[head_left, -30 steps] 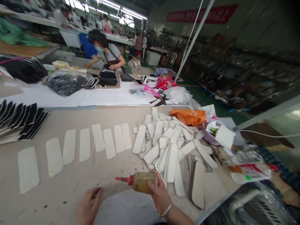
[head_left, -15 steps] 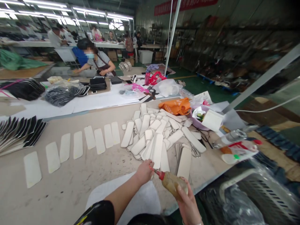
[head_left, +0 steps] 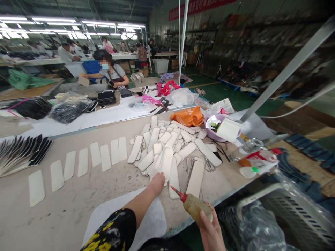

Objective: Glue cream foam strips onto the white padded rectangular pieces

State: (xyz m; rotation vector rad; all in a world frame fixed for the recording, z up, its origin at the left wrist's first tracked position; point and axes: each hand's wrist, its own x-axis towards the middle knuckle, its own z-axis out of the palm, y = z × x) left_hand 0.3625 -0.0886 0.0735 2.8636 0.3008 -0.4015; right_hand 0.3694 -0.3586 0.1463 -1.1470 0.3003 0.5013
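My right hand (head_left: 211, 228) is wrapped round a squeeze bottle (head_left: 195, 205) of yellowish liquid, probably glue. Its red nozzle points up and left. My left hand (head_left: 157, 183) is closed on the near end of several off-white rounded strips (head_left: 161, 162), fanned out at the front of the pile. Behind them lies a heap of similar padded pieces (head_left: 164, 137) with dark edges. To the left, several flat off-white pieces (head_left: 106, 157) lie spaced in a row. Under my left forearm is a white sheet (head_left: 125, 216).
Black-and-white panels (head_left: 26, 153) are stacked at the left. Beyond the pile are an orange bag (head_left: 187, 116), a purple basin (head_left: 213, 134) and a clear bottle (head_left: 246, 150). A grey plastic crate (head_left: 295, 216) stands off the table's right edge. A co-worker (head_left: 115, 73) sits across the table.
My left hand has moved slightly left, away from the nozzle, with the strips in it. The bottle has shifted a little right and down, its tip now apart from my left hand.
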